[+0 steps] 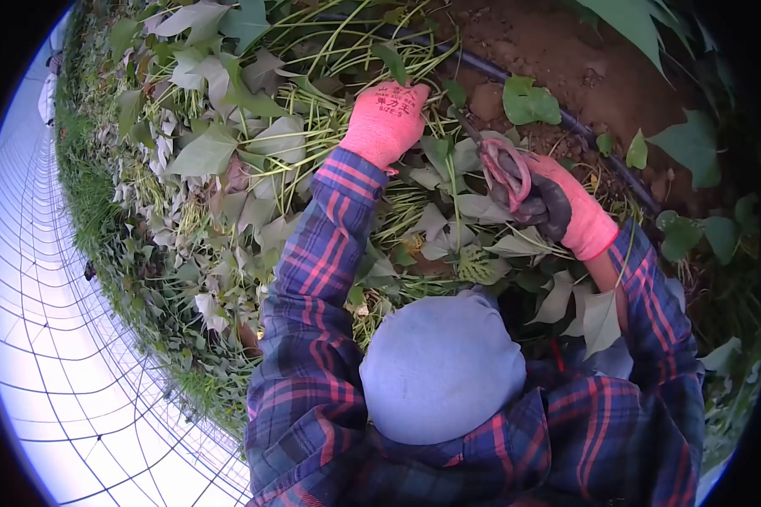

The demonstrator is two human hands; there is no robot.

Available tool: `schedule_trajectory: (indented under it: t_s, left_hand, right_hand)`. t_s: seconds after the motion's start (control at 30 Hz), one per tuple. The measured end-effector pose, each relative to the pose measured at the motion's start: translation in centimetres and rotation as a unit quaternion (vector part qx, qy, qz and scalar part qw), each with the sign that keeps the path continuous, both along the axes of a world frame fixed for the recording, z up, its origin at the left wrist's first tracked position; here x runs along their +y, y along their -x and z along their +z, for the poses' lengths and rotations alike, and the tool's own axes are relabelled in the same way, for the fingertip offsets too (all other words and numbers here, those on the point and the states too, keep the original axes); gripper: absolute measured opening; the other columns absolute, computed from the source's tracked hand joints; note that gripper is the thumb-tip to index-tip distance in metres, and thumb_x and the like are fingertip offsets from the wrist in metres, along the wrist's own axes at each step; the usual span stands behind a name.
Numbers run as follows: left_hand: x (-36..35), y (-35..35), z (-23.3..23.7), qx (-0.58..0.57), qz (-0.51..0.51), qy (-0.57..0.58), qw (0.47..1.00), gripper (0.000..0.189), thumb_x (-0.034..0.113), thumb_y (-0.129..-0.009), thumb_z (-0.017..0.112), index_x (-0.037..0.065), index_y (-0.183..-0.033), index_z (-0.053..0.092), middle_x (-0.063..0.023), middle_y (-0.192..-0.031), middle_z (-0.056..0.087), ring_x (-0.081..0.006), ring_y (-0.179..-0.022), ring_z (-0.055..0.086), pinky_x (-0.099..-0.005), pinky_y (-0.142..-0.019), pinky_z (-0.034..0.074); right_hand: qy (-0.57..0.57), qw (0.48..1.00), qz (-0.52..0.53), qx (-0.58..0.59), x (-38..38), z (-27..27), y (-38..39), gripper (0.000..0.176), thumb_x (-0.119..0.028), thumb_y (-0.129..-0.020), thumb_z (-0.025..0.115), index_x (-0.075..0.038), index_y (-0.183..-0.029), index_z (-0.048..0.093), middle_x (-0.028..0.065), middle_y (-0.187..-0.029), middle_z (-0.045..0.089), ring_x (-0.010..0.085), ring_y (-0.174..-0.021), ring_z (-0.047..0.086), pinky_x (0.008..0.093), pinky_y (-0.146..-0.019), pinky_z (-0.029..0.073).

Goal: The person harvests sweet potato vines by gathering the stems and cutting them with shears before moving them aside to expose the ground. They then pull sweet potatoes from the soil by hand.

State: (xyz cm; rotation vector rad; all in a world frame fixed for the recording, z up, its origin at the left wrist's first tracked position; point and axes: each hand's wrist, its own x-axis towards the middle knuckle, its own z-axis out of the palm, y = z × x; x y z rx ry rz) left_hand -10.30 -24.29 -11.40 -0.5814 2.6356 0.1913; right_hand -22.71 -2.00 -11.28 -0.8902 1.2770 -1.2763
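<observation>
My left hand [386, 122], in a pink glove with printing on its back, is closed round a bunch of long green stems [338, 46] at the top middle. Its fingertips are mostly hidden. To the right, my right hand [562, 203], in a pink glove with a dark palm, grips scissors [507, 173] by their reddish looped handles. The dark blades point up and left toward the stems and are partly hidden by leaves. Broad green leaves lie around both hands.
A dark hose [575, 127] runs diagonally over brown soil [550, 51] at the upper right. Leafy plants [207, 152] fill the left. A rounded blue cloth shape [442, 367] is at the bottom middle. A gridded pale surface [51, 338] curves along the far left.
</observation>
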Motion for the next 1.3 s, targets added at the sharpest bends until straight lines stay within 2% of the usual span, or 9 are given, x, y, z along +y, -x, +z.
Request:
schedule_trajectory:
  t_s: [0.1, 0.27, 0.37, 0.47, 0.67, 0.83, 0.97, 1.17, 1.3]
  left_hand:
    - [0.8, -0.4, 0.4, 0.010, 0.002, 0.018, 1.000, 0.032, 0.027, -0.080, 0.064, 0.011, -0.107, 0.059, -0.0105, -0.099, 0.060, -0.0290, -0.095, 0.060, -0.0406, -0.079, 0.050]
    - [2.0, -1.4, 0.3, 0.099, 0.002, 0.040, 0.994, 0.031, 0.026, -0.076, 0.067, 0.011, -0.103, 0.060, -0.0103, -0.094, 0.060, -0.0293, -0.090, 0.061, -0.0404, -0.077, 0.050]
    - [2.2, -1.2, 0.6, 0.096, 0.015, 0.042, 0.994, 0.032, 0.026, -0.077, 0.066, 0.011, -0.104, 0.060, -0.0104, -0.093, 0.060, -0.0293, -0.089, 0.061, -0.0404, -0.077, 0.050]
    - [2.0, -1.3, 0.1, 0.124, 0.016, 0.051, 0.991, 0.033, 0.026, -0.077, 0.067, 0.011, -0.105, 0.060, -0.0105, -0.095, 0.060, -0.0294, -0.089, 0.061, -0.0404, -0.076, 0.050]
    - [2.5, -1.2, 0.5, 0.110, 0.016, 0.050, 0.993, 0.033, 0.027, -0.077, 0.067, 0.010, -0.104, 0.061, -0.0109, -0.097, 0.061, -0.0296, -0.089, 0.061, -0.0408, -0.076, 0.050]
    - [2.2, -1.2, 0.4, 0.118, 0.023, 0.037, 0.992, 0.032, 0.025, -0.076, 0.067, 0.010, -0.105, 0.061, -0.0110, -0.096, 0.059, -0.0302, -0.090, 0.061, -0.0412, -0.076, 0.050]
    - [1.8, -0.8, 1.3, 0.109, 0.027, 0.055, 0.992, 0.034, 0.024, -0.076, 0.067, 0.010, -0.106, 0.061, -0.0124, -0.100, 0.058, -0.0309, -0.093, 0.060, -0.0417, -0.077, 0.050]
    - [-1.0, 1.3, 0.8, 0.042, -0.045, 0.006, 0.998, 0.045, 0.030, -0.085, 0.059, 0.015, -0.126, 0.051, -0.0158, -0.117, 0.055, -0.0329, -0.105, 0.057, -0.0411, -0.087, 0.048]
    - [-1.9, 2.9, -0.3, -0.029, -0.090, 0.031, 0.995, 0.051, 0.029, -0.086, 0.055, 0.020, -0.135, 0.044, -0.0129, -0.126, 0.050, -0.0299, -0.106, 0.059, -0.0401, -0.086, 0.050]
  right_hand:
    - [-0.161, 0.702, -0.035, -0.692, -0.5, 0.0, -0.7, 0.033, -0.023, -0.097, 0.047, -0.009, -0.126, 0.051, 0.0038, -0.103, 0.060, 0.0106, -0.073, 0.059, 0.0187, -0.045, 0.043]
    - [-0.225, 0.751, -0.147, -0.603, -1.0, 1.1, -1.9, 0.026, -0.023, -0.098, 0.043, -0.011, -0.119, 0.054, 0.0027, -0.099, 0.060, 0.0110, -0.066, 0.058, 0.0198, -0.042, 0.040]
    - [-0.143, 0.732, -0.037, -0.665, -1.1, 0.6, -1.8, 0.027, -0.025, -0.098, 0.045, -0.011, -0.119, 0.054, 0.0020, -0.096, 0.061, 0.0106, -0.065, 0.058, 0.0199, -0.042, 0.039]
    - [-0.264, 0.734, -0.189, -0.597, -2.6, 3.9, -2.1, 0.021, -0.034, -0.094, 0.056, -0.014, -0.099, 0.055, 0.0021, -0.078, 0.059, 0.0055, -0.051, 0.050, 0.0195, -0.037, 0.034]
    - [-0.186, 0.773, -0.008, -0.607, -1.7, -1.5, -2.4, 0.019, -0.026, -0.097, 0.047, -0.010, -0.104, 0.055, 0.0019, -0.085, 0.058, 0.0057, -0.056, 0.049, 0.0182, -0.038, 0.032]
    - [-0.188, 0.922, -0.036, -0.336, -2.3, -1.2, -3.5, 0.015, -0.022, -0.095, 0.052, -0.008, -0.093, 0.052, 0.0013, -0.078, 0.055, 0.0068, -0.057, 0.045, 0.0210, -0.050, 0.035]
    - [-0.201, 0.937, -0.095, -0.270, -2.0, 0.8, -4.5, 0.017, -0.024, -0.096, 0.052, -0.006, -0.094, 0.052, -0.0001, -0.076, 0.052, 0.0065, -0.055, 0.042, 0.0206, -0.050, 0.034]
    - [-0.185, 0.743, -0.143, -0.627, -3.7, 1.4, -3.7, 0.024, -0.033, -0.095, 0.050, -0.009, -0.093, 0.053, 0.0018, -0.071, 0.052, 0.0063, -0.043, 0.035, 0.0183, -0.038, 0.024]
    - [-0.178, 0.746, -0.141, -0.626, -4.5, 1.4, -3.5, 0.027, -0.038, -0.094, 0.051, -0.011, -0.091, 0.053, 0.0033, -0.071, 0.053, 0.0065, -0.044, 0.035, 0.0183, -0.038, 0.023]
